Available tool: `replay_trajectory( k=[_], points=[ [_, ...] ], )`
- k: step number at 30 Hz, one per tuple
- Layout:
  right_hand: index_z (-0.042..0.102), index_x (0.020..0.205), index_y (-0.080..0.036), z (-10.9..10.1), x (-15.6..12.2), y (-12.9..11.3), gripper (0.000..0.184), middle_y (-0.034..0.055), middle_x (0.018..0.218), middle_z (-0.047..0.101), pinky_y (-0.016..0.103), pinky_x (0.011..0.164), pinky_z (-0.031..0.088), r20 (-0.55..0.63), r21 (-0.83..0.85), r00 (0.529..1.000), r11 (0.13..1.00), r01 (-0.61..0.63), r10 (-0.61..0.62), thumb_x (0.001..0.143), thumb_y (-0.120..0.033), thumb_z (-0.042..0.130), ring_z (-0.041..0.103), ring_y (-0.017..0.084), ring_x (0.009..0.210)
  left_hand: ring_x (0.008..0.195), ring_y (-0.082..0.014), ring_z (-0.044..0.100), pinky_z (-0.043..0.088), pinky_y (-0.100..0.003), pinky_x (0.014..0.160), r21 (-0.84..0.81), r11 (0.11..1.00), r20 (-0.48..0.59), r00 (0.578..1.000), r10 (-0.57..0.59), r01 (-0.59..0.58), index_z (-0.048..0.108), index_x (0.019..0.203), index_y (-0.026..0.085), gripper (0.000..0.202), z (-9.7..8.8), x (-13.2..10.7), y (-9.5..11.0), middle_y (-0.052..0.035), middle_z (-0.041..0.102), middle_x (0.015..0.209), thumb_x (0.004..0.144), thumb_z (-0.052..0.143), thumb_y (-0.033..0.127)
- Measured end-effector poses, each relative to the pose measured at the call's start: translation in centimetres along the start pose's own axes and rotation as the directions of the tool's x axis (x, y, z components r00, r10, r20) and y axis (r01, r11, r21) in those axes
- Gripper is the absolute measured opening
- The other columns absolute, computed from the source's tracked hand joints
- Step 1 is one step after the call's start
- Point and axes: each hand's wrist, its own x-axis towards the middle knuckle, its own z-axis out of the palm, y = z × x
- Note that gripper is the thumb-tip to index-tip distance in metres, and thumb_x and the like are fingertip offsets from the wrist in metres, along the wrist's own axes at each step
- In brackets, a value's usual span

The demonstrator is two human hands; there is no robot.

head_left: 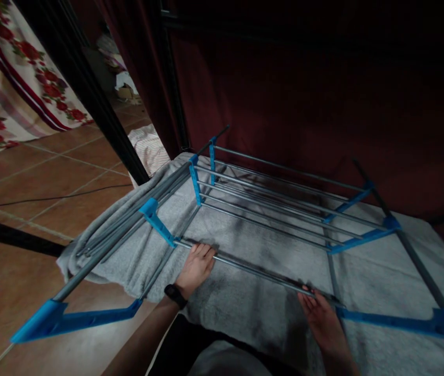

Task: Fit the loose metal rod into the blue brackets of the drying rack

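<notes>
A rack of grey metal tubes and blue plastic brackets lies across a grey blanket [241, 308]. My left hand [200, 261], with a black watch on the wrist, is closed over the near metal rod [253, 270] close to its left end. That left end meets a blue bracket [159, 224]. My right hand [318, 313] holds the same rod near its right end, palm turned up and fingers curled around it. Close by on the right is another blue bracket [394, 321]; I cannot tell whether the rod sits in it. Several parallel rods [269, 190] span the brackets farther back.
Loose grey tubes [128, 224] lie bundled along the rack's left side. A dark red curtain [304, 115] hangs behind, and a black post [89, 94] rises at left. Beyond it are a tiled floor [49, 183], a black cable [69, 196] and a floral cloth [22, 73].
</notes>
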Motion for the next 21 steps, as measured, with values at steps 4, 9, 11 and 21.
replay_trajectory(
  k=[4,9,11,21],
  points=[
    [0.076,0.085,-0.027,1.3,-0.4,-0.7,0.009,0.0020,0.099,0.080,0.047,0.116,0.051,-0.048,0.057,0.997,0.996,-0.062,0.065,0.076,-0.029,0.077,0.076,0.019,0.098,0.094,-0.0234,0.062,0.045,-0.040,0.092,0.019,0.999,-0.037,0.999,0.029,-0.029,0.070,0.112,0.018,0.024,0.1,0.0,-0.3,-0.0076,0.071,0.099,0.104,0.049,0.024],
    [0.075,0.081,-0.025,3.1,-1.1,-2.1,0.008,0.0029,0.098,0.080,0.049,0.114,0.051,-0.017,0.106,1.000,0.994,-0.015,0.017,0.074,-0.030,0.078,0.075,0.021,0.100,0.094,-0.0238,0.064,0.045,-0.039,0.089,0.004,0.999,-0.057,0.997,0.049,-0.049,0.070,0.110,0.020,0.026,-0.8,0.6,-0.4,-0.0070,0.072,0.098,0.105,0.046,0.027],
    [0.075,0.081,-0.026,3.6,-1.4,-2.4,0.011,0.0032,0.096,0.080,0.051,0.114,0.051,0.000,0.106,1.000,0.994,0.009,-0.009,0.073,-0.031,0.080,0.075,0.022,0.100,0.094,-0.0239,0.065,0.045,-0.039,0.088,-0.002,0.998,-0.065,0.996,0.055,-0.055,0.070,0.109,0.021,0.026,-1.2,0.8,-0.5,-0.0065,0.073,0.097,0.105,0.045,0.029],
    [0.073,0.083,-0.025,5.3,-1.5,-2.7,0.014,0.0035,0.093,0.079,0.045,0.103,0.057,-0.039,0.204,0.997,0.977,0.066,-0.059,0.072,-0.029,0.081,0.074,0.024,0.099,0.092,-0.0241,0.068,0.045,-0.039,0.088,-0.001,0.985,-0.078,0.982,0.174,-0.175,0.070,0.104,0.023,0.030,-0.6,1.5,-2.0,-0.0061,0.076,0.098,0.106,0.043,0.037]
  ],
)
